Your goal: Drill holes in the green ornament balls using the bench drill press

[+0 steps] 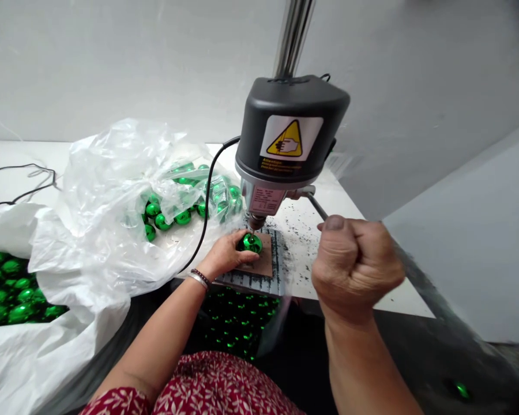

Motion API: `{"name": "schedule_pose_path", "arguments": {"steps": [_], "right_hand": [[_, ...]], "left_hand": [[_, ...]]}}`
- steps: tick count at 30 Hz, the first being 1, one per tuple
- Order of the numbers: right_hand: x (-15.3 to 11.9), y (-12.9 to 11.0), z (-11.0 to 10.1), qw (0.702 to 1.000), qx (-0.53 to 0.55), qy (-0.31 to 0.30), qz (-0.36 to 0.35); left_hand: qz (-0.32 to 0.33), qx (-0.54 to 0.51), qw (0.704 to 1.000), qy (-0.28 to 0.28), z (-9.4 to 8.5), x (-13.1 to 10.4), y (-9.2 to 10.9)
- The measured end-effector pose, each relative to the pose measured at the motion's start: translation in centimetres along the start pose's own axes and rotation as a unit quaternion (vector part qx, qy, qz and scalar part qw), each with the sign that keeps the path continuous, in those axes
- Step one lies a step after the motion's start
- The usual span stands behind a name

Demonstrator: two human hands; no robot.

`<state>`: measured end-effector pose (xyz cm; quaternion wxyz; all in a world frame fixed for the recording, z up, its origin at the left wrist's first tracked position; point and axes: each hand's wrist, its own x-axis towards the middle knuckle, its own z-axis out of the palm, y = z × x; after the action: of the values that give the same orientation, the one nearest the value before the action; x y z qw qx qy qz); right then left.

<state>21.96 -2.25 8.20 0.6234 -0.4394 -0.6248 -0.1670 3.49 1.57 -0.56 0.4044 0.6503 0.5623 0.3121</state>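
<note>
My left hand (227, 253) grips a shiny green bauble (253, 243) on a small brown board (264, 266), its thumb and fingers closed round the ball's left side. Right above, the chuck and bit of a drill press (256, 222) come down to the top of the bauble; whether the bit has gone in, I cannot tell. My right hand (357, 265) is wrapped in a fist round the end of the drill press's feed lever (316, 206). Under the board lies a grey slotted base plate (278, 253).
Clear plastic bags (108, 190) with several green baubles (183, 217) lie left on the white table (350, 242). A white sack (82, 323) holds more baubles at far left. Dark shavings dot the table. A black cable (205, 222) hangs beside my left hand. Walls stand behind and right.
</note>
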Motion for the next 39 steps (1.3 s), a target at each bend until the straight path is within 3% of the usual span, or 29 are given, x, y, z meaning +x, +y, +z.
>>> {"name": "schedule_pose_path", "arguments": {"steps": [13,18,21,23,27,29,32,35,36,39], "right_hand": [[-2.3,1.3,0.7,1.000,0.018,0.006,-0.023],[3.0,0.3,1.2,0.998,0.016,0.055,-0.012],[7.2,-0.2,1.6,0.993,0.024,-0.026,0.115],[8.9,-0.2,1.9,0.986,0.023,-0.054,0.153],[9.3,0.0,2.1,0.985,0.029,-0.067,0.158],[9.0,-0.1,2.1,0.986,0.034,-0.060,0.152],[8.7,-0.5,2.1,0.984,0.034,-0.053,0.170],[8.8,-0.8,2.1,0.980,0.036,-0.052,0.190],[8.8,-0.8,2.1,0.980,0.037,-0.048,0.191],[8.8,-0.8,2.2,0.980,0.041,-0.036,0.191]], "left_hand": [[0.002,0.010,1.000,-0.013,0.0,0.2,-0.4],[-0.010,0.044,0.999,0.005,0.4,-0.2,-0.2],[0.013,0.039,0.999,0.009,0.4,-0.8,-0.3],[0.041,0.031,0.999,-0.005,0.0,-1.7,-0.3],[0.083,0.034,0.993,-0.072,-1.8,-4.2,-0.3],[0.089,0.046,0.993,-0.069,-3.1,-5.2,-0.1],[0.070,0.078,0.994,0.041,-5.6,-5.7,-0.1],[-0.010,0.187,0.964,0.189,-8.6,-4.3,-0.9],[-0.050,0.245,0.947,0.203,-9.5,-3.4,-1.2],[-0.145,0.374,0.903,0.151,-11.5,-0.4,-2.4]]}}
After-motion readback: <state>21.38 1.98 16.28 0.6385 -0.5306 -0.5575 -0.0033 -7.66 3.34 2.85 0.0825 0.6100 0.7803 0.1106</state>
